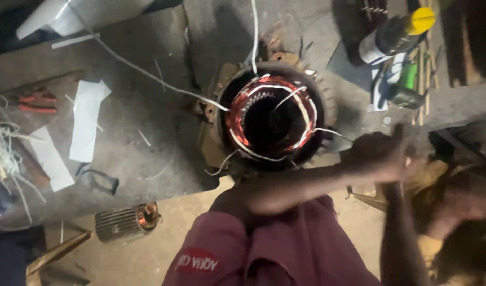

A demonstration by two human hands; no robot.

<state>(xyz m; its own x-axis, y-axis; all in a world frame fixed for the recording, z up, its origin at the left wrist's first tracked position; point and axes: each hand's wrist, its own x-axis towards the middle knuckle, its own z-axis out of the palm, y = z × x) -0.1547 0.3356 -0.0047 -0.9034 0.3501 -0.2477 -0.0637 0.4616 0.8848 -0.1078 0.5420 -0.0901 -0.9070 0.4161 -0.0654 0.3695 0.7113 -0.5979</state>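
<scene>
1. Blurred left hand (pixel 383 156), reaching across just right of the stator; its grip cannot be told.
2. Motor stator (pixel 272 116) sits on the bench (pixel 147 153), copper windings ringed inside, white lacing cords trailing out.
3. Right hand unseen.

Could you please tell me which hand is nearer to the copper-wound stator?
Left, by a little. The left hand sits just off the lower right of the stator; the right hand, blurred, is close beside it, farther to the right.
</scene>
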